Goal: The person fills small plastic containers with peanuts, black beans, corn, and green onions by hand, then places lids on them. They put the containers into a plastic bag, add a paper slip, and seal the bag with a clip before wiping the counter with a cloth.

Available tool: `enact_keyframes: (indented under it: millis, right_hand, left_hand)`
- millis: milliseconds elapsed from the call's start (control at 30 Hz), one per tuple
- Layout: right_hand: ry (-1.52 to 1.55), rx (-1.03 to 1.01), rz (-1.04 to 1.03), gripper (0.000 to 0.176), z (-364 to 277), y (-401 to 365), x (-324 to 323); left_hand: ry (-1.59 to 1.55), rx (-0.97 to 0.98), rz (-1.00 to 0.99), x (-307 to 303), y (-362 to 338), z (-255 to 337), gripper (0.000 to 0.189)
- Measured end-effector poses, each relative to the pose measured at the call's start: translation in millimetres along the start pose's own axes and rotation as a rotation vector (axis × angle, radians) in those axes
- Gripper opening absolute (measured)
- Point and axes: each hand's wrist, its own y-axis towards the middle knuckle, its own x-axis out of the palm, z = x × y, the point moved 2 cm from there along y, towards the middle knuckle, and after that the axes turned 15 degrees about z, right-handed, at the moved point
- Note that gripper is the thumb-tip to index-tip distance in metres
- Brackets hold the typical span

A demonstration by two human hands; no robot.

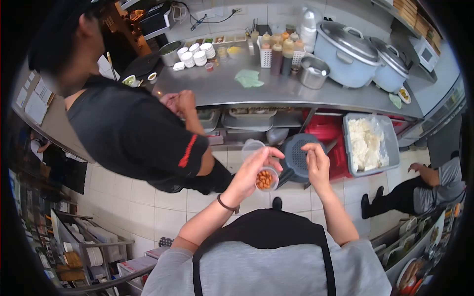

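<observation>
My left hand [254, 172] holds a small clear cup of orange-brown nuts or beans [265, 179] below its fingers. A round clear lid or cup [252, 147] shows at the upper edge of the same hand, its fingers curled around. To the right, my right hand [317, 163] is raised over the floor with its fingers bent and the fingertips close together. Whether something small is between those fingertips cannot be made out. A grey perforated stool top [298, 150] lies below and between the two hands.
A co-worker in black [143, 128] stands at left by the steel counter [217, 89]. The counter bears sauce bottles [281, 54], white cups [200, 57] and large lidded pots [345, 54]. A grey bin of white food [368, 143] is at right, another person [424, 190] beyond.
</observation>
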Motion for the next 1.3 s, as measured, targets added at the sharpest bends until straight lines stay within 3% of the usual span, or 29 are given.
enact_keyframes:
  millis: [100, 200, 233, 433, 567, 667, 867, 933, 1100, 1300]
  right_hand:
    - [-0.088, 0.102, 0.004, 0.026, 19, 37, -37]
    - [-0.045, -0.037, -0.038, 0.067, 41, 75, -48]
    - [-0.095, 0.049, -0.103, 0.068, 45, 85, -49]
    - [0.017, -0.131, -0.261, 0.069, 40, 141, 14]
    - [-0.012, -0.221, -0.249, 0.071, 31, 170, 67]
    - [-0.009, -0.305, -0.298, 0.06, 27, 189, 97]
    - [0.011, -0.357, -0.378, 0.055, 36, 220, 149]
    - [0.007, -0.333, -0.403, 0.053, 45, 230, 165]
    - [-0.019, -0.349, -0.517, 0.05, 70, 278, 205]
    - [-0.109, -0.469, -0.756, 0.055, 105, 340, 250]
  left_hand:
    - [-0.044, 0.046, 0.033, 29, 67, 9, 0.043]
    - [-0.059, 0.11, 0.064, 41, 119, 24, 0.042]
    - [-0.044, 0.125, 0.084, 42, 132, 27, 0.042]
    - [0.019, 0.23, 0.322, 29, 190, 27, 0.048]
    - [0.001, 0.202, 0.322, 17, 217, 27, 0.05]
    - [-0.038, 0.216, 0.306, 3, 233, 41, 0.049]
    - [-0.077, 0.199, 0.374, -38, 261, 56, 0.049]
    - [-0.097, 0.082, 0.358, -57, 269, 56, 0.045]
    - [-0.032, 0.099, 0.427, -105, 304, 61, 0.044]
    - [0.072, -0.141, 0.394, -141, 349, 75, 0.043]
